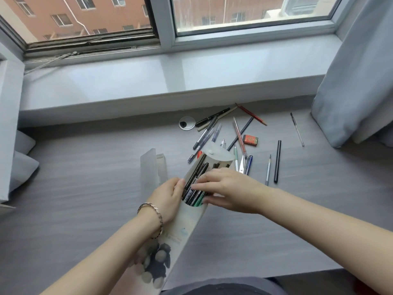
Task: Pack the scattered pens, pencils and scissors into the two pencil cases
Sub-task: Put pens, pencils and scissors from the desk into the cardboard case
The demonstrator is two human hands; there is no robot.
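Observation:
A long white pencil case (180, 235) with a dark printed figure lies on the desk, its round flap (219, 155) folded back. Several dark pens and a green one (194, 193) stick out of its mouth. My left hand (168, 199) grips the case's left edge at the opening. My right hand (225, 189) lies across the pens, fingers pressing on them. A second, frosted clear case (150, 170) stands open just to the left. Scissors (242, 165) lie right of the flap among loose pens and pencils (240, 135).
A red eraser box (251, 139) sits among the loose pens. A round cable grommet (186, 122) is set in the desk near the windowsill (148, 81). A lone clear pen (297, 129) lies far right by the curtain (357, 71). Grey cushions (21, 158) are at left.

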